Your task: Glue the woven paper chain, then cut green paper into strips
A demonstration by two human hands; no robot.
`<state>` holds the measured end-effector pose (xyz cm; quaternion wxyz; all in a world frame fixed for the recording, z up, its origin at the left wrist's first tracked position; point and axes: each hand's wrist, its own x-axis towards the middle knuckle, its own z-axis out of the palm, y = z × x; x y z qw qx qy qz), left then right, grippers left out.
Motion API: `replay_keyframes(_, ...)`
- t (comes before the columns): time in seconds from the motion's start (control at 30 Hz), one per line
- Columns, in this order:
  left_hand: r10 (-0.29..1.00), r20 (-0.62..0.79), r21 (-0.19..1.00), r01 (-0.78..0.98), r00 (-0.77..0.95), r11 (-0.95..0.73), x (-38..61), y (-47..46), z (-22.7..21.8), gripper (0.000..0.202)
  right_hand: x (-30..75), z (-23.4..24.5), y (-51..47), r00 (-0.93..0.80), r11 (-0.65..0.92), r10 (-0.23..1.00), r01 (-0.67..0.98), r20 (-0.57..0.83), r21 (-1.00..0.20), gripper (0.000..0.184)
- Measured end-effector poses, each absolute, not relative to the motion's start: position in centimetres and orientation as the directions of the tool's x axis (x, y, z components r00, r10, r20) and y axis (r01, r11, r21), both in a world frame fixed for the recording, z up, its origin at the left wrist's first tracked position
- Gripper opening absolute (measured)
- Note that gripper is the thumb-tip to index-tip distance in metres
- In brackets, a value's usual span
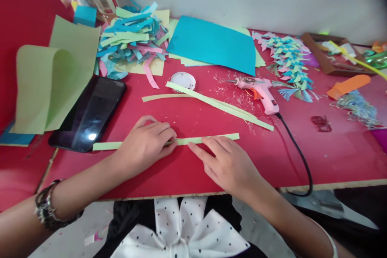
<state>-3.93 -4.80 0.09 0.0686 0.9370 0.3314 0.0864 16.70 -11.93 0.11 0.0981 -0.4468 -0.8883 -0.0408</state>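
A long light green paper strip (211, 138) lies flat near the front edge of the red table (332, 157). My left hand (145, 143) rests on the strip's left half, fingers curled and pressed together onto the paper. My right hand (225, 163) lies flat with fingers stretched out, their tips touching the strip's lower edge just right of the left hand. Two more green strips (217, 105) lie crossed a little farther back.
A black phone (89, 113) and curled green sheets (51, 80) lie at left. A heap of cut strips (133, 40), a blue sheet (214, 44), a white lid (183, 80), a pink glue gun (261, 92) with its black cord, and woven paper pieces (288, 60) fill the back.
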Motion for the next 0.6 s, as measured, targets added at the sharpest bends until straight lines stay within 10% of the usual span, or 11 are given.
replay_keyframes(0.6, 0.705, 0.09, -0.021, 0.709, 0.704, -0.705, -11.4, -4.6, -1.3, 0.032, 16.4, 0.4, -11.9, -0.589, 0.608, 0.779, 0.793, 0.215, -0.029, 0.035)
